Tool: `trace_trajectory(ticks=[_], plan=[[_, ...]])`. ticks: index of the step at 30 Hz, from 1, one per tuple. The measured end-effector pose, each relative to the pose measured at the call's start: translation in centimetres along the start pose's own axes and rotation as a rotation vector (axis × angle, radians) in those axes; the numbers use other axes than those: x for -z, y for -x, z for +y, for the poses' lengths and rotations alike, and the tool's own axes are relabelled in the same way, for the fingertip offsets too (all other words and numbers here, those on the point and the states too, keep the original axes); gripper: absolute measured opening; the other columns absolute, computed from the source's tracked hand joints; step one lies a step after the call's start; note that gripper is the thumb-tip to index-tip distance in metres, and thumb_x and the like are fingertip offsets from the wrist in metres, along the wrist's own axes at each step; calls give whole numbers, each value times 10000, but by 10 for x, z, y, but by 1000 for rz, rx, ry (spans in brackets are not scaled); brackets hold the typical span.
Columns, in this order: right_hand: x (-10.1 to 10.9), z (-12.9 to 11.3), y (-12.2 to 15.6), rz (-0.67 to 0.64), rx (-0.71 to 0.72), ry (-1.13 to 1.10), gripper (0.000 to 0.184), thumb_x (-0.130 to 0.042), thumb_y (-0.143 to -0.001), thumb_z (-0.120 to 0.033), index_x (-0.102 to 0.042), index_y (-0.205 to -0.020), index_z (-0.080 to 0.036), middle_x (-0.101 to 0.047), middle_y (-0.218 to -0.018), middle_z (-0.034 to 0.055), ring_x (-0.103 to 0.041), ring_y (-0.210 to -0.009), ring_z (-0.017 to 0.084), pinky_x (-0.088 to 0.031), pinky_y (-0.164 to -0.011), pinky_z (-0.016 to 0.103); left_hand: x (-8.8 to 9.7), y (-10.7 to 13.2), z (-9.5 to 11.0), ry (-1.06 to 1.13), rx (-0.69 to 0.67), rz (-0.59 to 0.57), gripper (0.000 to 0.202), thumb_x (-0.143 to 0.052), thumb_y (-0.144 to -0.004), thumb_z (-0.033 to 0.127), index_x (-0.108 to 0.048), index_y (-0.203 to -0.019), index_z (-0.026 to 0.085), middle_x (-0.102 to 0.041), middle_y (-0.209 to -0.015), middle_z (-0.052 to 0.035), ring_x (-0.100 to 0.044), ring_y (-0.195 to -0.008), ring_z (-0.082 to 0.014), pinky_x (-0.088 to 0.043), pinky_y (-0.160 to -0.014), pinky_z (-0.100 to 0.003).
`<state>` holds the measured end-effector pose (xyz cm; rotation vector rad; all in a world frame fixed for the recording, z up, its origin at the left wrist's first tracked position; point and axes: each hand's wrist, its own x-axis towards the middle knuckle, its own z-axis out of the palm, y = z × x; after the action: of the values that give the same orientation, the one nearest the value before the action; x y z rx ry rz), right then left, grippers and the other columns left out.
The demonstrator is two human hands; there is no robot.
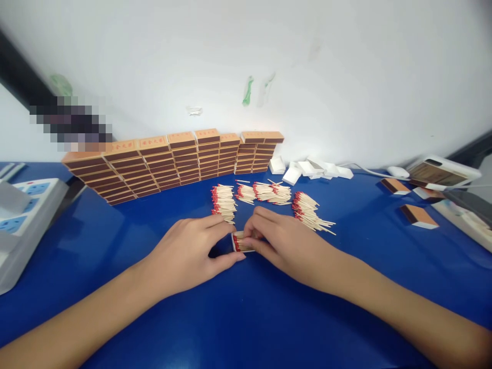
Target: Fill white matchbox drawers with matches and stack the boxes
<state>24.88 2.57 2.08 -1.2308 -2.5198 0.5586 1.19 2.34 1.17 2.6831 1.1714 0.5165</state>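
Both my hands meet at the middle of a blue table (238,318). Between them lies a small white matchbox tray (241,242) filled with red-tipped matches. My left hand (192,256) pinches the tray's left end with thumb and forefinger. My right hand (284,243) has its fingers curled over the tray's right side, pressing on the matches. Just beyond my hands lie several bundles of loose red-tipped matches (265,193), with one more bundle (309,211) to the right.
A long wall of stacked brown matchboxes (172,161) runs along the back. Empty white trays (307,169) lie to its right. Loose box sleeves (418,215) and a flat device (446,174) sit at far right. A white power strip (23,220) lies at left.
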Motion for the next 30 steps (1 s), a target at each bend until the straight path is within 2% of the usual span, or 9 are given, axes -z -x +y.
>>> trace_trajectory(ticks=[4, 9, 11, 13, 17, 20, 26, 30], plan=[[-3, -1, 1, -23, 6, 50, 128, -598, -1074, -269, -656, -1003, -180, -674, -1021, 63, -660, -781, 178, -493, -684, 319, 0, 1, -1, -11, -5, 0, 239, -712, -988, 454, -724, -1052, 225, -675, -868, 15, -613, -664, -132, -441, -602, -273], [10, 2, 3, -68, 40, -65, 145, -623, -1060, -278, -673, -945, -206, -679, -997, 39, -641, -775, 157, -474, -672, 295, -1, 1, 0, 1, -5, -12, 251, -706, -992, 462, -723, -1056, 220, -700, -896, 6, -642, -697, -146, -456, -620, -286], [12, 7, 0, -22, 36, -101, 156, -630, -1055, -288, -683, -928, -213, -667, -911, 20, -615, -746, 152, -450, -667, 290, -1, 1, 0, 3, 0, -17, 265, -710, -988, 466, -728, -1081, 218, -709, -903, 2, -651, -703, -153, -460, -624, -291], [11, 16, -7, 86, 14, -95, 135, -631, -1045, -274, -695, -943, -214, -644, -838, 9, -587, -727, 155, -427, -668, 293, -2, 1, 0, 4, 3, -20, 280, -712, -987, 468, -735, -1109, 218, -718, -916, -1, -655, -700, -154, -462, -627, -291], [2, 39, -28, 248, -17, -54, 86, -660, -1019, -272, -723, -1013, -213, -616, -791, -2, -541, -714, 163, -397, -677, 302, -3, 1, 0, -5, 8, -7, 290, -724, -977, 468, -749, -1124, 218, -719, -893, 3, -640, -668, -146, -460, -620, -286], [-4, 49, -38, 275, -8, -29, 77, -679, -1004, -253, -742, -1027, -215, -605, -770, -4, -541, -735, 175, -401, -706, 309, -2, 0, 0, -2, 6, 5, 294, -735, -970, 458, -752, -1129, 211, -713, -883, 3, -632, -656, -142, -456, -610, -283], [-8, 52, -40, 297, 10, 3, 91, -671, -1004, -216, -725, -1075, -195, -601, -807, 8, -536, -757, 181, -415, -714, 311, 0, 0, 0, -17, 6, 0, 306, -739, -967, 462, -754, -1126, 200, -708, -870, 0, -630, -642, -149, -449, -593, -294], [-9, 54, -39, 294, 12, 8, 100, -645, -1018, -203, -705, -938, -203, -606, -819, 17, -539, -757, 176, -413, -714, 305, -3, 1, -2, -12, 1, 7, 294, -725, -980, 459, -746, -1134, 210, -728, -912, 1, -648, -670, -148, -464, -614, -291]])
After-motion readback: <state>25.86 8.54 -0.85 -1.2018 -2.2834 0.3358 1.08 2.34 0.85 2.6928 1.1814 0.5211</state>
